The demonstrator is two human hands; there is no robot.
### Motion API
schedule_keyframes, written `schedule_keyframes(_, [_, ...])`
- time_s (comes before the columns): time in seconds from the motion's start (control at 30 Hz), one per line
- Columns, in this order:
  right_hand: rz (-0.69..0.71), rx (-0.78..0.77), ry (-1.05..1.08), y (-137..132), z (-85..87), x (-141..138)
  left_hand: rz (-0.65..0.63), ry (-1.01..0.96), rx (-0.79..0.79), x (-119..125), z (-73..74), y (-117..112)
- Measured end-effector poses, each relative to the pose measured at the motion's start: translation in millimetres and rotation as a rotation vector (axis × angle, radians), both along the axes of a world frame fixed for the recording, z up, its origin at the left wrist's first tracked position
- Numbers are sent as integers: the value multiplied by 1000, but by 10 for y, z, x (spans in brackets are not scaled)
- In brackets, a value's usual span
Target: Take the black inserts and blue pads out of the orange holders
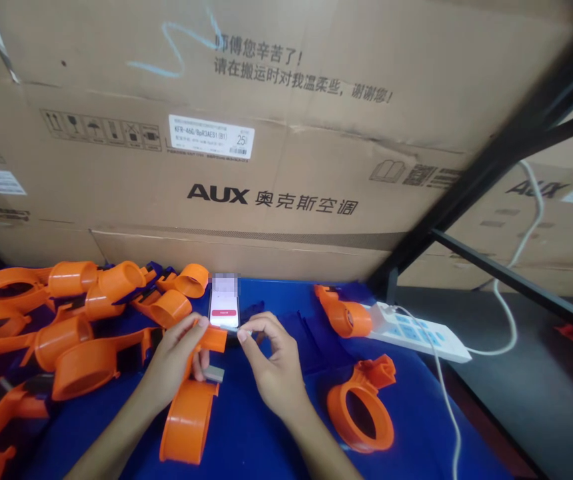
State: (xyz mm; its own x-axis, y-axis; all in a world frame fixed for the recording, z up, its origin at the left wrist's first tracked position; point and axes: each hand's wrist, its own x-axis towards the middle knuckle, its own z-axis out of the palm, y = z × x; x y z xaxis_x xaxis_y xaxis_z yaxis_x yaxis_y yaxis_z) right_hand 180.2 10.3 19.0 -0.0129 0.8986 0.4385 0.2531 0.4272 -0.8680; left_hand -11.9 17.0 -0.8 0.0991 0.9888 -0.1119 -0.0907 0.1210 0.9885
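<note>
My left hand (174, 357) is closed around an orange plastic part with a wide ring (185, 427) at its lower end. A small grey block (214, 373) shows just under the fingers; whether the hand holds it I cannot tell. To the right, my right hand (275, 363) is pinched close to the part's upper end, with a small thing at its fingertips that is too small to name. Just beyond both hands lies a phone (224, 308) with a lit screen and a red button on it.
Several orange ring parts (71, 343) are heaped at left. Another orange part (361, 410) lies at right, and one more (346, 319) beside a white power strip (416, 333) with cables. Large cardboard boxes (291, 160) stand behind the blue surface (276, 460); a black metal frame (471, 177) crosses at right.
</note>
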Motion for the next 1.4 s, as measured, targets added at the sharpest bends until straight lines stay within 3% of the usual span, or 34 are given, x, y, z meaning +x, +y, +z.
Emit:
schedule_keyframes(0.13, [-159,84,46,10,57,142,95,-124,-12,-108,73,-1])
schedule_keyframes(0.23, [-211,132,-109,44,93,260,169,-286,-15,-142,166,-10])
schedule_keyframes(0.4, [250,85,-593,45,60,219,190,-468,-97,-62,319,-85])
schedule_keyframes(0.57, [409,61,-775,28,-24,174,226,-495,-87,-25,385,-122])
schedule_keyframes(0.8, [406,4,-911,-19,-117,130,213,-470,-59,-40,337,-114])
schedule_keyframes(1.0, [399,87,-989,2,-186,-16,214,-455,-74,-34,313,-119])
schedule_keyframes(1.17, [359,135,-993,30,-217,23,188,-463,-78,-16,303,-119])
schedule_keyframes(1.4, [345,96,-823,72,-145,140,98,-340,-74,73,72,-79])
